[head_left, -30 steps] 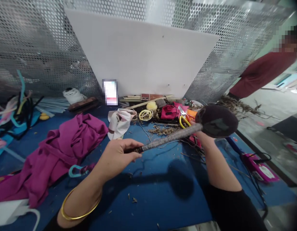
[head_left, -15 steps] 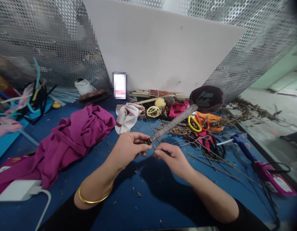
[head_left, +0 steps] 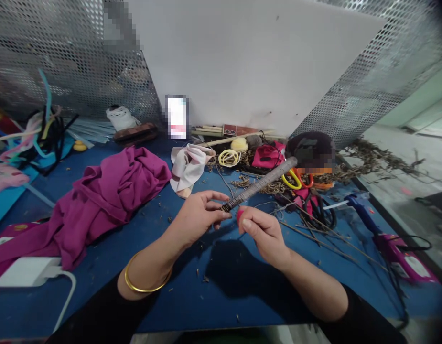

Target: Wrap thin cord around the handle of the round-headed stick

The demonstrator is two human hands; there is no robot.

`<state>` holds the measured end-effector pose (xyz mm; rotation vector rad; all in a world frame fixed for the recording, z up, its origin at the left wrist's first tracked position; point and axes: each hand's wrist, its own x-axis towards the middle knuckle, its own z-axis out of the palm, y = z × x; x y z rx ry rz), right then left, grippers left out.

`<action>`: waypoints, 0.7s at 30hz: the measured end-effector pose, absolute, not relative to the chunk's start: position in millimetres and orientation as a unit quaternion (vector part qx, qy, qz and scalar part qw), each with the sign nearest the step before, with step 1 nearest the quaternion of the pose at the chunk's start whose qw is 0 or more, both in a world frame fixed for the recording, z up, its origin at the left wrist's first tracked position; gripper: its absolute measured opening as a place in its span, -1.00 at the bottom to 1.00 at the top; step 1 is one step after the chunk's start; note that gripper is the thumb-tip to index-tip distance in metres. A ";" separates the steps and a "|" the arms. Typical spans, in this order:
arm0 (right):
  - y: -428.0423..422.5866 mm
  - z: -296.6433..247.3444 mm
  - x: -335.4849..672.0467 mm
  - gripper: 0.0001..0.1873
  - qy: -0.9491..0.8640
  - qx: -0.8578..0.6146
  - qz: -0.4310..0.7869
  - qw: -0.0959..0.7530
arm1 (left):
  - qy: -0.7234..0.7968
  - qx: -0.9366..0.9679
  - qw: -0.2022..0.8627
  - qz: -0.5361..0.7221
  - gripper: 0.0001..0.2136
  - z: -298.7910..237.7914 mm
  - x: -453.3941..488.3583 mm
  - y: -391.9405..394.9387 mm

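My left hand (head_left: 197, 217) pinches the lower end of a grey stick (head_left: 262, 184) between thumb and fingers. The stick slants up to the right, with fine thread-like windings along it and darker bands near my grip. Just right of that end is my right hand (head_left: 264, 231), closed with thumb against curled fingers. A red patch shows at its fingertips, and whatever they hold is too small to make out. Beyond the stick's upper end lie scissors (head_left: 291, 180) with yellow and red handles. A white cloth (head_left: 190, 165) sits beyond my left hand.
Purple cloth (head_left: 113, 184) is heaped at left near a white charger (head_left: 27, 272). A lit phone (head_left: 177, 118) leans against the white board (head_left: 249, 62). Dried twigs (head_left: 382, 165) and a dark round container (head_left: 308, 148) stand at right, with a blue glue gun (head_left: 364, 217) nearer.
My right hand has drawn slightly right and down from the stick's lower end and curled tighter. My left hand keeps its hold on the stick. The view has shifted a little.
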<state>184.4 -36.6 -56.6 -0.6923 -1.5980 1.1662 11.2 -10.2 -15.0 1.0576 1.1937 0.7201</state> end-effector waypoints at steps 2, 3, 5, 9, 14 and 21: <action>-37.4 -52.8 186.2 -0.70 -0.696 -0.301 0.440 0.481 | 0.526 0.456 0.647 0.313 -0.62 -13.3 10.8 -9.7; -37.9 -50.6 186.7 -0.70 -0.709 -0.305 0.423 0.474 | 0.528 0.451 0.649 0.312 -0.63 -12.6 10.6 -9.3; -38.9 -46.5 186.5 -0.69 -0.726 -0.315 0.397 0.465 | 0.533 0.443 0.649 0.314 -0.65 -11.8 10.6 -8.6; -40.9 -41.0 183.9 -0.70 -0.741 -0.325 0.357 0.467 | 0.547 0.436 0.641 0.317 -0.68 -10.9 11.8 -8.2; -44.0 -36.3 180.2 -0.73 -0.754 -0.315 0.329 0.473 | 0.558 0.447 0.622 0.321 -0.69 -9.8 13.1 -8.3; -49.7 -38.8 177.1 -0.74 -0.794 -0.302 0.274 0.452 | 0.543 0.486 0.601 0.328 -0.70 -17.5 13.8 -8.3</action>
